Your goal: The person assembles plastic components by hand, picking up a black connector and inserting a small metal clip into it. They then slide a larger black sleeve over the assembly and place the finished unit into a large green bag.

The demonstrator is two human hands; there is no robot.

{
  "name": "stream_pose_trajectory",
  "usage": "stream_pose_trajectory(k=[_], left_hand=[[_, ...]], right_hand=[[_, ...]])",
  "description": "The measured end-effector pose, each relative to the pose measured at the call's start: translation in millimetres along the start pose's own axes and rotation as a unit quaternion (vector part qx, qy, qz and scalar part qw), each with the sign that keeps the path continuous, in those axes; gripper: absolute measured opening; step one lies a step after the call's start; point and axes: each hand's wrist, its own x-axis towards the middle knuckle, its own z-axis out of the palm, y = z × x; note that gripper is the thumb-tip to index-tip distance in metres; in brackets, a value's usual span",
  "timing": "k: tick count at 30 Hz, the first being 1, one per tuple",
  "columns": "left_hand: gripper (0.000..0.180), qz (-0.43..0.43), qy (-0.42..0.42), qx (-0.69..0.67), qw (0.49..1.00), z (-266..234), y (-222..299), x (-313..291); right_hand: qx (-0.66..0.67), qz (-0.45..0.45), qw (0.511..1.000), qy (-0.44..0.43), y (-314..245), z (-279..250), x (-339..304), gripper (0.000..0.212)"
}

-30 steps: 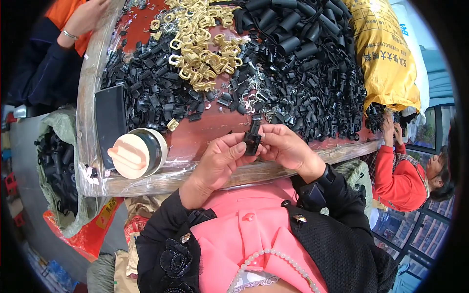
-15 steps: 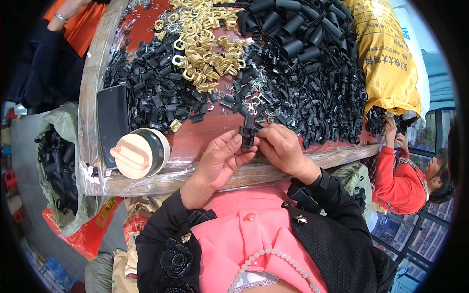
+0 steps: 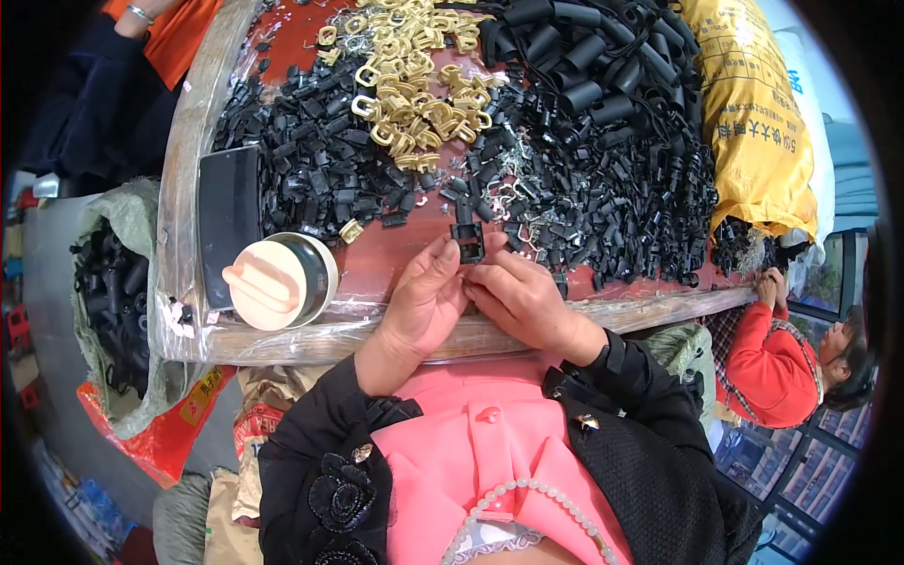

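Part: black plastic piece (image 3: 467, 243), boxy and open-framed, held over the bare red strip of the surface (image 3: 377, 264), between the heaps and our near edge.
Left hand: our left hand (image 3: 414, 306) is mostly closed, thumb and fingertips pinching the lower left of that piece.
Right hand: our right hand (image 3: 527, 303) has its fingers curled and bunched just below the piece, close against the left fingers; we can't tell if there's anything small in there.
Black heap: loads of small black parts (image 3: 325, 160) spread beyond our hands, with silvery bits (image 3: 513, 169) mixed in.
Gold stuff: a pile of gold rings (image 3: 424, 94) sits in the middle, plus one loose gold bit (image 3: 351, 231) near the jar.
Tubes: chunky black tubes (image 3: 589, 61) are piled up at the far right.
Our left side: a jar with a cream lid (image 3: 268, 287), just beside a flat dark slab (image 3: 231, 226).
Sacks: yellow one (image 3: 758, 122) at the right, pale green one (image 3: 137, 202) holding black parts down on the left.
Company: we've got a person in red (image 3: 782, 367) on the right, and a dark sleeve (image 3: 104, 80) at upper left.
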Motion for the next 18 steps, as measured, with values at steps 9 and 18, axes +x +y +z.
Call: stream_pose_trajectory(k=[9,18], left_hand=[[0.039,0.022,-0.009,0.029,0.999,1,-2,1],[0.032,-0.029,0.022,0.032,0.999,-3,-1,-3]], right_hand=[[-0.029,0.014,0.999,-0.028,2,6,-2,0.015],[0.051,0.095,0.993,0.041,-10,-29,7,0.012]])
